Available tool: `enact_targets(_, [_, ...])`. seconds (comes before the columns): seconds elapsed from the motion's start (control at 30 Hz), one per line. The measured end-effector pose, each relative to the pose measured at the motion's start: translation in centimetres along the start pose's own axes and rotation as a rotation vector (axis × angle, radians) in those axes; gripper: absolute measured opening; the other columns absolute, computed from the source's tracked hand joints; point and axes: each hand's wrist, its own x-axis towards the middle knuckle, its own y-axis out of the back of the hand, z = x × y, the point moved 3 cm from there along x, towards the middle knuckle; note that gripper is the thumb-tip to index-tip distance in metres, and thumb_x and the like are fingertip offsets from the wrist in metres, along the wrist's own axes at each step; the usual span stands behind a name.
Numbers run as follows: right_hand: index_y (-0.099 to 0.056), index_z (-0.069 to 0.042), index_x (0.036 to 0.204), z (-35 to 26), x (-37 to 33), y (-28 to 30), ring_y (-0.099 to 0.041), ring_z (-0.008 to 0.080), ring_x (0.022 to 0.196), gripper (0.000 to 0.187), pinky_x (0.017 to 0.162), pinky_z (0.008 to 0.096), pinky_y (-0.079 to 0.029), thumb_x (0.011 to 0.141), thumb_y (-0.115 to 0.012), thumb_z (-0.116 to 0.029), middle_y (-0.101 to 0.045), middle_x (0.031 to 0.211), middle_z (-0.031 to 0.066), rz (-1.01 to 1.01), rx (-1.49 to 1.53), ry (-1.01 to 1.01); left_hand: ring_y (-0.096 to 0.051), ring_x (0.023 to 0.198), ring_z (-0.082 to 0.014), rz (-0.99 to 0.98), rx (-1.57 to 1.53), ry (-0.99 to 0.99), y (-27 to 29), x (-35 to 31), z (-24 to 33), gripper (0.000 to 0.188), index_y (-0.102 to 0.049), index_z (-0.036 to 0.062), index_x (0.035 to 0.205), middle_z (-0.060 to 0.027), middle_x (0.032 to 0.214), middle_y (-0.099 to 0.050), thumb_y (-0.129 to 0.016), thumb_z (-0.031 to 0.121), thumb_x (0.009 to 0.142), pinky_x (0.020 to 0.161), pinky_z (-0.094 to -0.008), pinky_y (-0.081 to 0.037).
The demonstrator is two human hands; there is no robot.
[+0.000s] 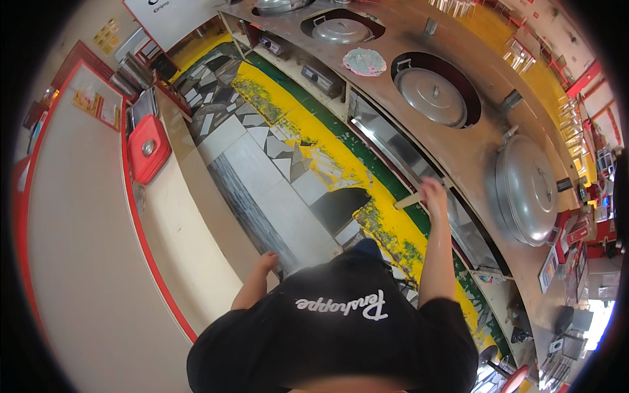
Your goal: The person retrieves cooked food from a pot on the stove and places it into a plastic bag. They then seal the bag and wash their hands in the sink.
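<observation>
My right hand (432, 195) is closed around one end of a short pale tan strip (407, 201), perhaps wood. It hangs over the yellow floor edge beside the long counter, and the strip points left. Low on the left, my left hand (267, 263) is curled in front of my body. A small dark shape shows by its fingers, too little to name. The nearest big pot on the right is a lidded silver one (527, 190), set in the counter and apart from my right hand.
The steel-topped counter (373, 92) curves along the right with lidded pots (432, 97) sunk in it and a crumpled cloth (364, 62) on top. Glass-fronted shelving (393, 147) runs below. At left, a red tray (149, 149) lies on a ledge. Broken tiles (262, 141) pave the floor.
</observation>
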Motion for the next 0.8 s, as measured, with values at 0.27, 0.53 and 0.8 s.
enact_targets(0.27, [-0.066,-0.004,0.103,-13.5,31.6,-22.5,-0.062,0.0319,0.096,0.032,0.084,0.0363,-0.047,0.077,-0.062,-0.022,-0.065,0.104,0.0175,-0.245,-0.515,0.457,-0.055,0.06,-0.0148,0.325,-0.393,-0.008,0.9,6.4,8.5,0.014,-0.063,0.006,0.093,-0.0037,0.07,-0.057,-0.056,0.016,0.086,0.051,-0.0285,-0.045])
enact_targets(0.53, [-0.051,-0.015,0.126,-12.6,45.2,-30.1,-0.056,0.0318,0.107,0.054,0.094,0.0425,-0.043,0.074,-0.063,-0.016,-0.056,0.115,0.0188,0.013,-1.158,0.484,-0.056,0.065,-0.0155,0.091,-0.236,0.274,-3.5,7.0,11.3,0.016,-0.062,0.0075,0.093,-0.0039,0.077,-0.057,-0.055,0.02,0.086,0.052,-0.0296,-0.044])
enact_targets(0.8, [-0.062,-0.013,0.111,-14.8,44.4,-10.2,-0.058,0.0351,0.099,0.04,0.089,0.0414,-0.046,0.072,-0.066,-0.017,-0.06,0.106,0.0188,0.356,-0.819,0.32,-0.058,0.07,-0.0163,-0.085,-0.06,0.188,0.3,17.7,22.5,0.018,-0.061,0.009,0.092,-0.004,0.083,-0.058,-0.054,0.024,0.086,0.053,-0.0308,-0.044])
